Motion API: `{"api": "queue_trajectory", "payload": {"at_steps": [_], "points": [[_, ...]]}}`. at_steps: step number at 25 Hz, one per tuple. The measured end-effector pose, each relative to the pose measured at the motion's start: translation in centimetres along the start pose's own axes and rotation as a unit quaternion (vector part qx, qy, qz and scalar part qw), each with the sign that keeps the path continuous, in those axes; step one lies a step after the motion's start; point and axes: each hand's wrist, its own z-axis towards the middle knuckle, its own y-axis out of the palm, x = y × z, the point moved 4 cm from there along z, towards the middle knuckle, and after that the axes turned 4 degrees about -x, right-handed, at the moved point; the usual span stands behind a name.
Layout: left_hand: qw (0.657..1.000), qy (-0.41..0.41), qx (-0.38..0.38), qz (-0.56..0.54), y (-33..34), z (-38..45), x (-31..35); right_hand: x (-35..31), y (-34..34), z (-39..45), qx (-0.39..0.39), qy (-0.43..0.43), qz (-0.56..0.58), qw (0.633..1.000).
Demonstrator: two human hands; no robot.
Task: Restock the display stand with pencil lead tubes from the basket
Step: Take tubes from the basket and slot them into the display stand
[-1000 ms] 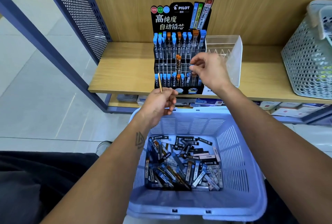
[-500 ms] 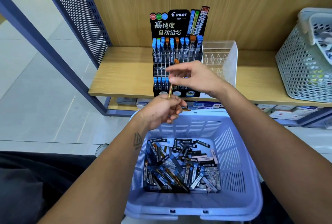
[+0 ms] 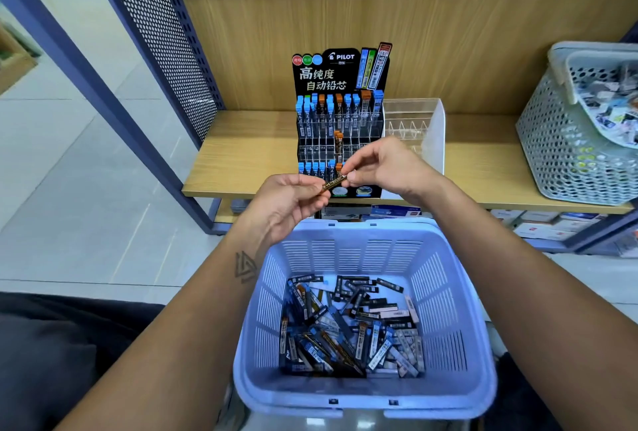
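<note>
A black display stand [image 3: 340,126] with rows of blue- and orange-capped lead tubes stands on the wooden shelf [image 3: 241,154]. In front of its bottom row, my left hand [image 3: 293,202] and my right hand [image 3: 383,168] both pinch one gold-and-black pencil lead tube [image 3: 333,183], each at one end. Below them sits a lilac plastic basket [image 3: 448,292] with several loose lead tubes [image 3: 352,327] piled in its bottom.
A clear acrylic holder [image 3: 419,126] stands right of the stand. A grey perforated basket [image 3: 559,140] holding a smaller white basket sits at the shelf's right end. Boxes lie on the lower shelf [image 3: 538,223]. A blue mesh panel [image 3: 155,26] rises at left.
My right hand drew back from the stand's slots and came down to meet my left hand. It now pinches the tube that the left hand was holding alone.
</note>
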Motion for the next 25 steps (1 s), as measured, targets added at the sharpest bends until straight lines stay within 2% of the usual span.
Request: {"api": "queue_trajectory", "payload": {"at_steps": [5,9,11,13,15,17,20,21,22,24,25], "points": [[0.990,0.094,0.077,0.078,-0.9,0.3,1.0,-0.5,1.0,0.3,-0.017,-0.004,-0.074,0.997],[0.959,0.187,0.061,0.202,-0.4,0.3,2.3,-1.0,2.2,0.8,-0.033,-0.021,-0.089,0.995],[0.955,0.203,0.056,0.208,-0.1,0.5,2.4,-1.0,2.5,0.9,-0.053,-0.015,-0.080,0.995],[0.965,0.187,0.076,0.166,-0.2,0.9,2.1,-0.8,2.3,0.8,-0.062,-0.009,-0.076,0.995],[0.975,0.150,0.123,0.109,-0.9,1.1,1.7,-0.5,1.1,0.7,-0.015,-0.004,-0.064,0.998],[0.976,0.110,0.168,0.079,-1.8,1.5,1.1,-0.3,-0.5,1.1,0.070,-0.007,-0.042,0.997],[0.965,0.092,0.196,0.145,-2.4,2.2,0.5,-0.3,-1.8,1.9,0.141,-0.032,-0.044,0.989],[0.951,0.106,0.195,0.214,-2.3,2.4,0.5,-0.3,-1.9,2.3,0.145,-0.037,-0.052,0.987],[0.923,0.131,0.189,0.309,-1.9,2.6,0.6,-0.3,-1.8,2.6,0.148,-0.040,-0.060,0.986],[0.843,0.186,0.151,0.481,-0.7,3.1,0.6,-0.1,-1.6,3.1,0.166,-0.049,-0.070,0.982],[0.812,0.203,0.125,0.533,-0.1,3.4,0.6,0.1,-1.5,3.3,0.179,-0.056,-0.069,0.980]]}}
